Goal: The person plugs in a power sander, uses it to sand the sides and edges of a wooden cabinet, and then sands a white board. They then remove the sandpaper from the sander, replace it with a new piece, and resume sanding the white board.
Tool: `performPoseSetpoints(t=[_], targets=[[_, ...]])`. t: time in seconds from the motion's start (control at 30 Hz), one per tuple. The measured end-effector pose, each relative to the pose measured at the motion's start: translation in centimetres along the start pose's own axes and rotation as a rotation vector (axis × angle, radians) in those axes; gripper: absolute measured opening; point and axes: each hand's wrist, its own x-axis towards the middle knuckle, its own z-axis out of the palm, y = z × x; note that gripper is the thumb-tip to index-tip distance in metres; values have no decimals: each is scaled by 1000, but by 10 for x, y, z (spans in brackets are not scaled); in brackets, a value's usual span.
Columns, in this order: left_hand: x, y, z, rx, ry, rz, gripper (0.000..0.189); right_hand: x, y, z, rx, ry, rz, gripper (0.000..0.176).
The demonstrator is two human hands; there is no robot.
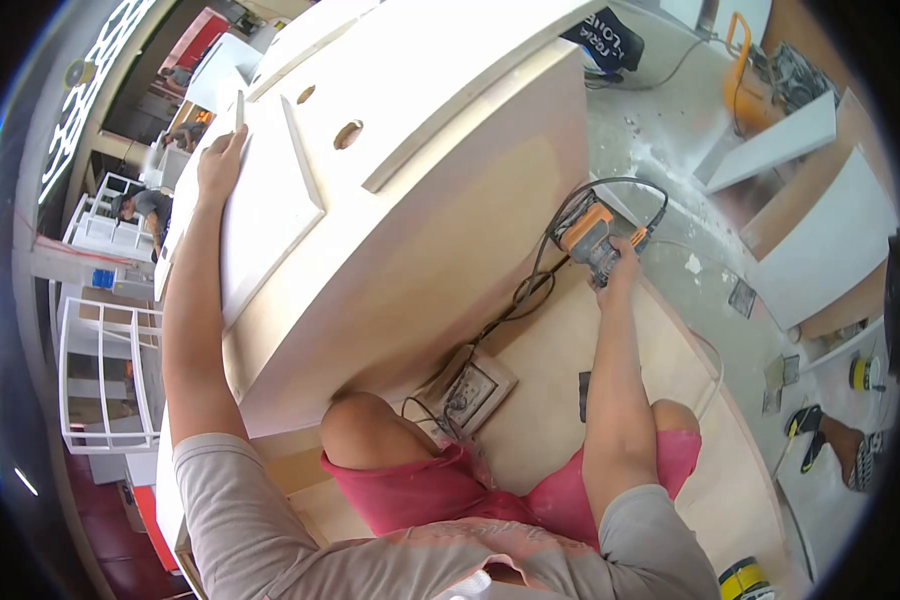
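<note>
1. Pink shorts [400, 492] and a grey shirt [240, 490] were seen nearest, with the bent knees spread above a pale wooden base [540, 345].
2. Beyond the knees, a socket box [485, 388] was seen on the base, with dark cables [497, 325] led past it towards the sander [584, 236].
3. The sander, orange and black, was gripped in the closed right hand [622, 262], just beside the far end of the wooden structure's [420, 230] curved side; whether the two were touching could not be told.
4. The left hand [222, 160] was placed on the structure's pale upper face, at a thin raised strip [239, 108]; whether it was gripped could not be told.
5. Farther right, curved panels [820, 245] and an orange machine [762, 105] were seen on the floor [670, 145].
6. Far left, a white frame [110, 375] and, beyond it, a person [153, 210] were seen.
</note>
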Motion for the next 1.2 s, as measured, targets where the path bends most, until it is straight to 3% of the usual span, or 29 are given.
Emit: performPoseSetpoints(t=[0.13, 0.3, 0.4, 0.53, 0.67, 0.73, 0.77, 0.8, 0.83, 0.87, 0.93, 1.0, 1.03, 1.1, 1.2], targets=[[5, -6, 2, 8, -3, 12, 60, -4, -28, 9, -28, -51, -114, 31], [4, -8, 4, 37, 9, 15, 61, -67, -79, 38, 27, -100, -523, 50], [2, -4, 2, 38, 14, -14, 61, -102, -91, 50, -1, -106, -654, 45], [5, -2, 4, 27, -26, -32, 60, -75, -80, 46, 11, -93, -829, 47], [12, -14, 7, 41, 9, -9, 53, -37, -65, 28, 17, -106, -668, 47], [42, -59, 18, 169, -39, 282, 46, -19, -56, 12, 0, -202, -540, 49], [33, -42, 12, 48, -67, 133, 43, -14, -52, 8, 0, -244, -472, 49], [60, -80, 18, 59, -127, 326, 42, -6, -46, 1, -30, -287, -410, 51], [49, -65, 13, 55, -114, 309, 43, 4, -36, -7, -57, -333, -345, 53], [33, -31, 3, 6, -102, 135, 47, 13, -23, -12, -62, -317, -299, 54], [51, -52, 6, 47, -117, 63, 57, 33, 10, -23, -53, -268, -252, 54], [54, -51, 4, 42, -164, 6, 59, 46, 37, -29, -47, -235, -104, 33], [54, -54, 7, 13, -134, 60, 61, 49, 41, -31, -35, -217, -103, 33], [50, -51, 7, 57, -83, 44, 63, 42, 38, -32, -53, -147, 138, 36], [50, -49, 6, 9, -133, -12, 66, 36, 32, -35, -24, -150, 205, 36]])
